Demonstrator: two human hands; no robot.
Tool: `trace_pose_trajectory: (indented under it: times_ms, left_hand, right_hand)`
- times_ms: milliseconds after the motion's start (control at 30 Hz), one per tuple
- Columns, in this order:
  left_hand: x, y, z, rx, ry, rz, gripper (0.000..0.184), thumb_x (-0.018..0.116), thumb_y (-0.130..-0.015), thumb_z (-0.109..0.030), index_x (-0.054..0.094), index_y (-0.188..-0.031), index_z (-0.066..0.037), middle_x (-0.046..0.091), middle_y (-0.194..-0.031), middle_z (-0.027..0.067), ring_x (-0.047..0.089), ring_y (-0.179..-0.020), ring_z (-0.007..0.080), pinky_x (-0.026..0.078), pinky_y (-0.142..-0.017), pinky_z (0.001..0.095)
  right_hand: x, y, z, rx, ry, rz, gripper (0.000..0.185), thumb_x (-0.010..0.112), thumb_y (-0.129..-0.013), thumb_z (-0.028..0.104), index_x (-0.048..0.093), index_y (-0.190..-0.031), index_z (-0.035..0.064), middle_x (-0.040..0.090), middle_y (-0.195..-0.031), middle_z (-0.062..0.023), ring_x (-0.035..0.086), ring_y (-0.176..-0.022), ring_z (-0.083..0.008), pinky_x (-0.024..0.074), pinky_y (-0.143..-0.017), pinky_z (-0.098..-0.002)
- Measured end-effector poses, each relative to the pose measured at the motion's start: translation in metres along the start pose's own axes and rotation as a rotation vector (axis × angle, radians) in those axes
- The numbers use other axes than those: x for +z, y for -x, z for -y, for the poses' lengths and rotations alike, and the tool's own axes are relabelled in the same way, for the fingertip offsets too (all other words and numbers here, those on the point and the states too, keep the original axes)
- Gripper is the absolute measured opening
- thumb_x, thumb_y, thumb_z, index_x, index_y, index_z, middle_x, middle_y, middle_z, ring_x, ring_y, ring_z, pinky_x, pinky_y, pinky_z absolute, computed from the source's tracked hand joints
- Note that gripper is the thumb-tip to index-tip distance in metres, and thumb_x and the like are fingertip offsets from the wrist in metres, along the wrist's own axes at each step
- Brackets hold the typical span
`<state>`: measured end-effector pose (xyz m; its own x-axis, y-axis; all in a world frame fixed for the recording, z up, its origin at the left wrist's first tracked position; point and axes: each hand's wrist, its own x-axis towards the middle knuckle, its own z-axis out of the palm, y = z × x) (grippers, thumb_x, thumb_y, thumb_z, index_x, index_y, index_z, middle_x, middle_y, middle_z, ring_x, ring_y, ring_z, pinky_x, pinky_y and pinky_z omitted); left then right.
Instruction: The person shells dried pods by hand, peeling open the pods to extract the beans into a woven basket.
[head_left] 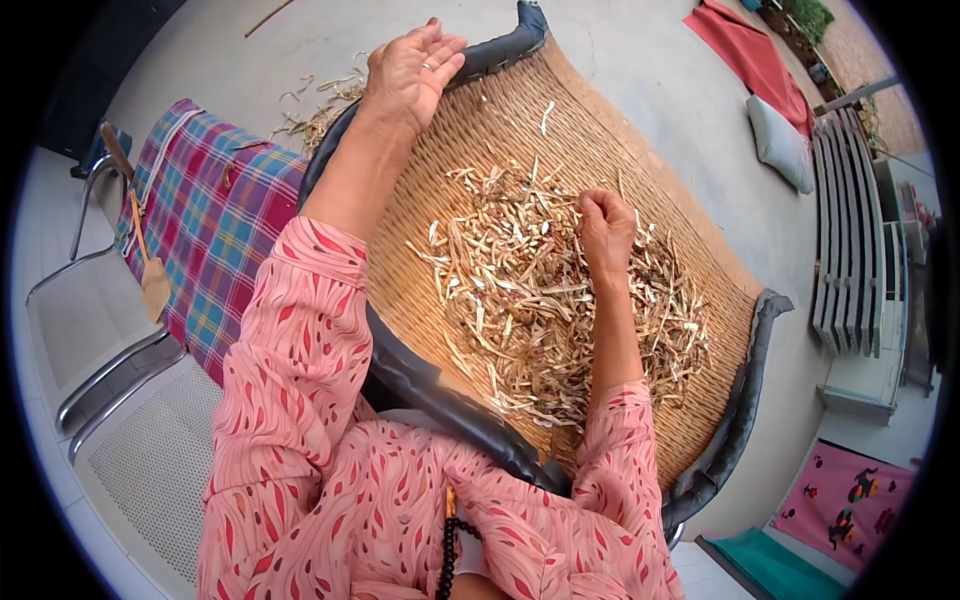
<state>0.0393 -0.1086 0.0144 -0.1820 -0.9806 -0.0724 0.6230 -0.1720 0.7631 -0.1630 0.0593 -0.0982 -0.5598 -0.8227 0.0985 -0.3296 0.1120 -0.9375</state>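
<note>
A woven tray [400, 270] with a dark wrapped rim lies across the middle of the view. On it is a wide heap of dry, split pods [520, 270], pale and brown. My left hand [415, 75] is raised over the tray's far left rim, palm partly turned up, fingers spread, nothing in it. Over the right part of the heap is my right hand [606, 232], its fingers curled in a pinch; whatever they hold, if anything, is too small to make out.
More dry husks [325, 118] lie on the floor beyond the left rim. At left are metal chairs [150, 470], a checkered cloth [225, 220] and a wooden spatula [155, 285]. A grey pillow [778, 143] and stacked slatted panels [848, 230] are at right.
</note>
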Motion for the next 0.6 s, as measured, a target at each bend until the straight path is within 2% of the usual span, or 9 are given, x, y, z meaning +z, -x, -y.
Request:
trace_pose_trajectory:
  times_ms: [33,100,167,267,300,400,433,500,600]
  left_hand:
    - [-0.005,-0.006,-0.001,-0.012,0.076,-0.061,0.031,0.046,-0.088,-0.003,0.033,-0.111,0.012,0.04,-0.117,0.0293,0.043,-0.116,0.0394,0.039,-0.099,0.0442]
    - [-0.014,-0.013,-0.004,-0.022,0.108,-0.163,0.029,0.046,-0.087,-0.002,0.034,-0.109,0.012,0.043,-0.114,0.0284,0.046,-0.113,0.0389,0.041,-0.097,0.0446]
    - [-0.017,-0.013,-0.007,-0.028,0.106,-0.263,0.022,0.045,-0.086,-0.001,0.038,-0.104,0.011,0.048,-0.107,0.0262,0.052,-0.104,0.0357,0.046,-0.091,0.0438]
    - [-0.021,-0.009,-0.006,-0.111,0.12,-0.258,0.019,0.045,-0.087,-0.001,0.042,-0.101,0.01,0.051,-0.103,0.0246,0.055,-0.098,0.0323,0.05,-0.084,0.0405]
    - [-0.017,-0.005,-0.007,-0.134,0.109,-0.255,0.018,0.045,-0.087,-0.002,0.043,-0.1,0.01,0.052,-0.101,0.0236,0.057,-0.093,0.0291,0.053,-0.077,0.0364]
    - [-0.012,-0.001,-0.008,-0.183,0.103,-0.185,0.018,0.045,-0.087,-0.002,0.043,-0.099,0.011,0.053,-0.099,0.0227,0.058,-0.089,0.0274,0.054,-0.074,0.034]
    - [-0.009,0.0,-0.008,-0.187,0.093,-0.171,0.018,0.045,-0.087,-0.002,0.044,-0.099,0.011,0.054,-0.098,0.0218,0.059,-0.085,0.0256,0.054,-0.071,0.0316]
    - [-0.01,-0.002,-0.004,-0.214,0.108,-0.125,0.017,0.046,-0.087,-0.002,0.044,-0.099,0.011,0.055,-0.096,0.0212,0.06,-0.083,0.0248,0.055,-0.069,0.0307]
    - [-0.006,-0.001,-0.003,-0.246,0.109,-0.078,0.016,0.047,-0.086,-0.002,0.047,-0.096,0.011,0.056,-0.092,0.0191,0.06,-0.078,0.0226,0.055,-0.065,0.0289]
  right_hand:
    - [0.009,-0.004,-0.005,-0.072,0.095,-0.017,0.013,0.057,-0.081,0.01,0.063,-0.079,-0.0015,0.058,-0.063,-0.0095,0.053,-0.053,-0.0125,0.0426,-0.046,-0.0296]
    - [0.025,-0.013,-0.003,-0.179,0.267,-0.035,0.016,0.06,-0.077,0.014,0.061,-0.069,0.0001,0.054,-0.057,-0.0122,0.053,-0.053,-0.0162,0.0405,-0.046,-0.0359]
    - [0.042,-0.022,0.003,-0.143,0.53,0.053,0.016,0.059,-0.077,0.012,0.058,-0.064,0.0012,0.055,-0.057,-0.0128,0.053,-0.052,-0.0165,0.0385,-0.044,-0.0361]
    - [0.063,-0.03,0.009,-0.106,0.749,0.11,0.018,0.058,-0.075,0.007,0.053,-0.058,0.0026,0.055,-0.055,-0.0128,0.051,-0.048,-0.0174,0.0349,-0.041,-0.0366]
    - [0.07,-0.034,0.009,-0.097,0.795,0.121,0.019,0.057,-0.074,0.005,0.051,-0.056,0.0031,0.055,-0.055,-0.0127,0.05,-0.047,-0.0178,0.0337,-0.04,-0.0369]
    - [0.077,-0.048,-0.008,-0.142,0.873,0.14,0.019,0.052,-0.072,0.005,0.043,-0.056,0.0058,0.046,-0.051,-0.0072,0.036,-0.041,-0.0139,0.0223,-0.034,-0.0327]
    - [0.075,-0.047,-0.011,-0.18,0.885,0.124,0.01,0.049,-0.067,0.0,0.045,-0.06,0.005,0.049,-0.053,-0.0094,0.041,-0.043,-0.0162,0.0269,-0.037,-0.0346]
    - [0.07,-0.045,-0.013,-0.217,0.878,0.098,0.005,0.051,-0.068,-0.001,0.052,-0.065,0.003,0.052,-0.053,-0.011,0.047,-0.043,-0.0188,0.0288,-0.036,-0.0354]
    - [0.067,-0.042,-0.011,-0.275,0.795,0.112,0.011,0.054,-0.072,0.002,0.061,-0.08,0.0049,0.057,-0.057,-0.0134,0.055,-0.051,-0.0248,0.0351,-0.042,-0.0388]
